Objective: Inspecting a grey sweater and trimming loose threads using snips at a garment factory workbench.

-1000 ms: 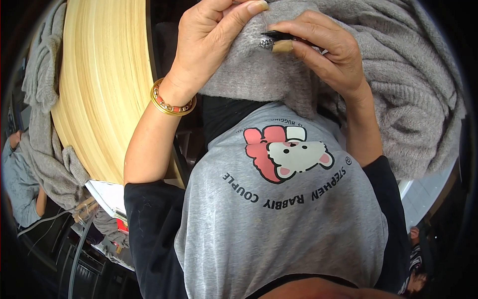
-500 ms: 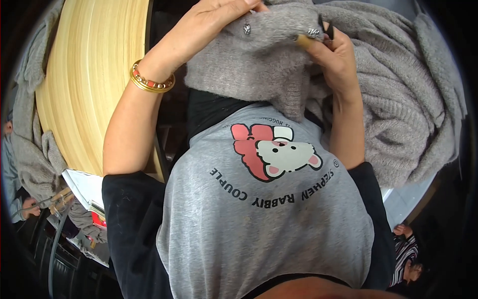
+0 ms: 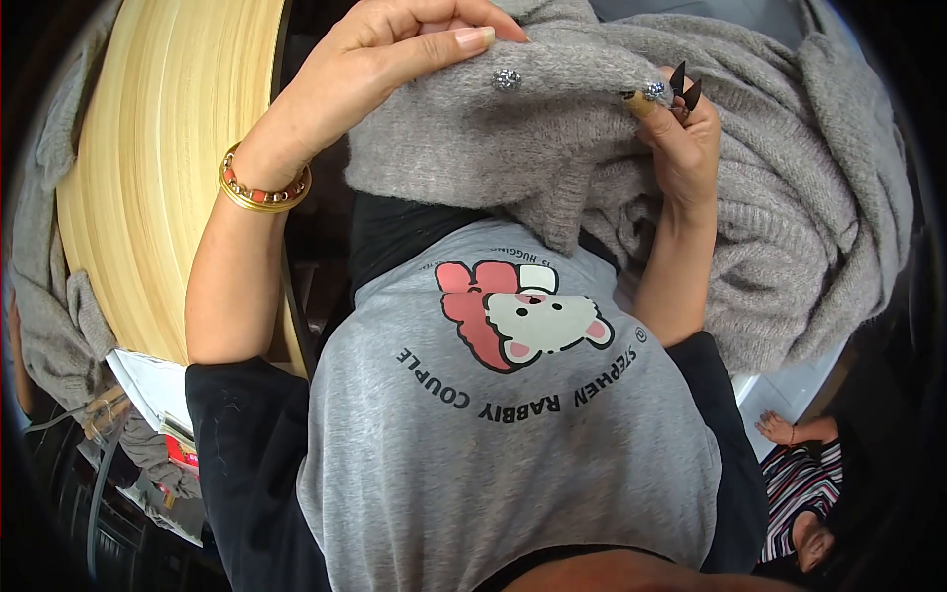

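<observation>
A fuzzy grey knitted garment (image 3: 434, 148) lies over my lap, one folded edge of it raised between my hands. Two sparkly dark buttons show on that edge: one button (image 3: 506, 79) near my left thumb, another button (image 3: 654, 90) beside my right thumb. My left hand (image 3: 404, 49) pinches the edge between thumb and fingers, with bracelets at the wrist. My right hand (image 3: 688, 143) grips the other end, its thumb tip wrapped in something tan. Two black pointed blades, seemingly thread snips (image 3: 685, 89), stick out from the right hand's fingers; their handles are hidden.
More grey knitwear (image 3: 789, 197) is heaped on the right, over a pale surface. A curved wooden tabletop (image 3: 168, 178) runs along my left, with grey knits (image 3: 59, 326) beyond it. Another person's striped sleeve (image 3: 804, 493) and hand appear at lower right.
My right hand has shifted slightly right and down, and the snips' blades now show plainly. The edge between my hands looks straighter. More of the other person is visible.
</observation>
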The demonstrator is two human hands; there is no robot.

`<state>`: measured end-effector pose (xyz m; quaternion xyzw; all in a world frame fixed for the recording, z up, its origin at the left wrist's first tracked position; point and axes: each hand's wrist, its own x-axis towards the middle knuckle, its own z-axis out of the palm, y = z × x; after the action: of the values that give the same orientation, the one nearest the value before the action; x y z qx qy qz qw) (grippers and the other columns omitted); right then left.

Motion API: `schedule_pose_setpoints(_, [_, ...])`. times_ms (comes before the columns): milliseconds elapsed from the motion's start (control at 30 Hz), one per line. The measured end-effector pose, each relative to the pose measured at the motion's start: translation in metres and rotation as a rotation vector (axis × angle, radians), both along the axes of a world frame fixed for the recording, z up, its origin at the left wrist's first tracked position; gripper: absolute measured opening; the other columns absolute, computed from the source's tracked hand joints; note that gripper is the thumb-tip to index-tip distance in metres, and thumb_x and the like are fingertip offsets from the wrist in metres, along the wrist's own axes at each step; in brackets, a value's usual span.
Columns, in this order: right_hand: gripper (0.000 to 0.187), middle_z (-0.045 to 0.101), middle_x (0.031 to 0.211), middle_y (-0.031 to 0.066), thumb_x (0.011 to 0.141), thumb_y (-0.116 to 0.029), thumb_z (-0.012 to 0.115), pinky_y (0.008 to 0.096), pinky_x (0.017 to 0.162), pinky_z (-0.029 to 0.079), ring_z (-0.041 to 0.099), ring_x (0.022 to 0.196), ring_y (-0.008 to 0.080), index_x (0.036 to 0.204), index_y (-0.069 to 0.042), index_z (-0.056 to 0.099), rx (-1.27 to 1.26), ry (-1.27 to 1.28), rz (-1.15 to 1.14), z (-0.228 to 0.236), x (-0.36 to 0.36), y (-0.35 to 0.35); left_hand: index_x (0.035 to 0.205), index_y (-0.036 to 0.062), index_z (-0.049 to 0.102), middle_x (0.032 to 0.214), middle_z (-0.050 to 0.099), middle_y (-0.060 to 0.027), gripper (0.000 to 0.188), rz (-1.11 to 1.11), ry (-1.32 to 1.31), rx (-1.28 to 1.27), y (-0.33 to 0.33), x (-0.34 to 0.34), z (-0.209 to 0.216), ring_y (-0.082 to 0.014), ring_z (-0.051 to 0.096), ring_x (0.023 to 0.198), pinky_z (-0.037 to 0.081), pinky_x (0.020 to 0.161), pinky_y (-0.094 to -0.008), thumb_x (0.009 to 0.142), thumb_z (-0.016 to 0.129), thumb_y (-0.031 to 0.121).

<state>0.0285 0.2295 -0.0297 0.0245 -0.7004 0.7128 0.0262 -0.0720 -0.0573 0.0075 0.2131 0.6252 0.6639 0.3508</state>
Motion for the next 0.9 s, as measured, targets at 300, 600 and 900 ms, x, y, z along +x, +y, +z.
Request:
schedule_pose_setpoints(300, [0.025, 0.055, 0.075, -0.0073, 0.09, -0.017, 0.076, 0.0184, 0.051, 0.029, 0.04, 0.058, 0.0018, 0.109, -0.003, 0.068, -0.015, 0.016, -0.032, -0.004, 0.0, 0.0, 0.117, -0.0004, 0.069, 0.094, 0.068, 0.0024, 0.025, -0.009, 0.03, 0.019, 0.004, 0.006, 0.006, -0.0036, 0.057, 0.081, 0.044, 0.071, -0.0187, 0.094, 0.071, 0.009])
schedule_pose_setpoints(600, [0.022, 0.059, 0.079, -0.0066, 0.091, -0.015, 0.075, 0.0183, 0.052, 0.032, 0.044, 0.059, 0.0024, 0.11, -0.004, 0.068, -0.05, -0.031, -0.06, -0.002, 0.004, 0.003, 0.102, -0.0002, 0.069, 0.099, 0.066, 0.0009, 0.019, -0.03, 0.338, -0.111, -0.004, 0.007, -0.021, -0.0077, 0.062, 0.094, 0.049, 0.083, -0.022, 0.086, 0.078, 0.005])
schedule_pose_setpoints(900, [0.013, 0.064, 0.078, -0.0073, 0.099, -0.009, 0.064, 0.0204, 0.049, 0.036, 0.041, 0.05, 0.0007, 0.097, -0.021, 0.07, -0.594, 0.029, -0.2, 0.003, 0.009, 0.053, 0.095, -0.0008, 0.066, 0.096, 0.063, 0.0016, 0.024, -0.092, 0.663, -0.299, -0.006, -0.014, -0.025, -0.0061, 0.058, 0.089, 0.046, 0.08, -0.0227, 0.081, 0.083, 0.007])
